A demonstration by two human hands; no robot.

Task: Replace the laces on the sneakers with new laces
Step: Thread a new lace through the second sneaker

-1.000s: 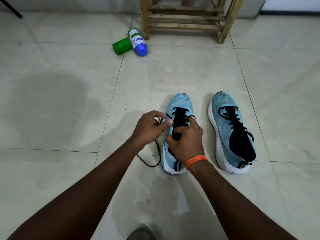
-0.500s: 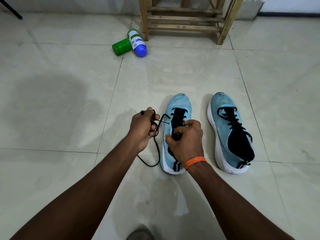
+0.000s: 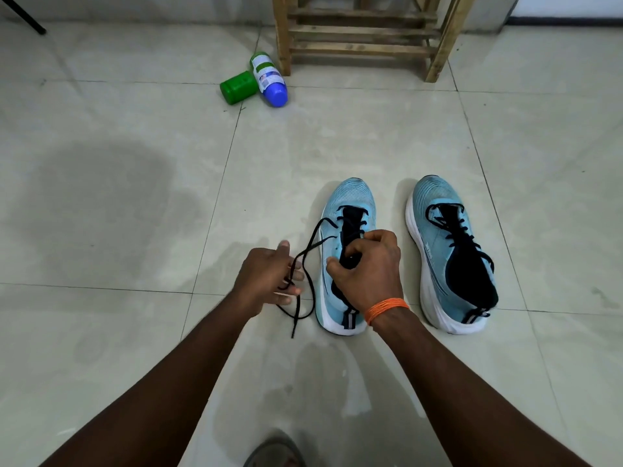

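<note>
Fingers [image 3: 379, 238] of the right hand [image 3: 367, 274] curl down onto the black tongue of a pale-blue sneaker [image 3: 350, 200] at about 1 o'clock on the tiled floor [image 3: 135, 332] and grip it. The hand covers the middle eyelets, so whether a strand is pinched too cannot be told. At the shoe's 9 o'clock the left hand [image 3: 266, 278] is spread, fingers nearly straight, with the loose black lace [image 3: 295, 321] draped across them and trailing onto the tiles toward 6 o'clock; its fingertips are partly masked by the strand. A second sneaker [image 3: 438, 197], laced in black, stands apart at 3 o'clock. An orange band [image 3: 386, 308] circles the right wrist. At 11 o'clock a green bottle [image 3: 237, 87] and a blue-capped bottle [image 3: 269, 79] lie touching. A wooden rack [image 3: 364, 50] at 12 o'clock is cut off by the top edge. A grey shape [image 3: 273, 449] at 6 o'clock is cropped and unidentifiable.
</note>
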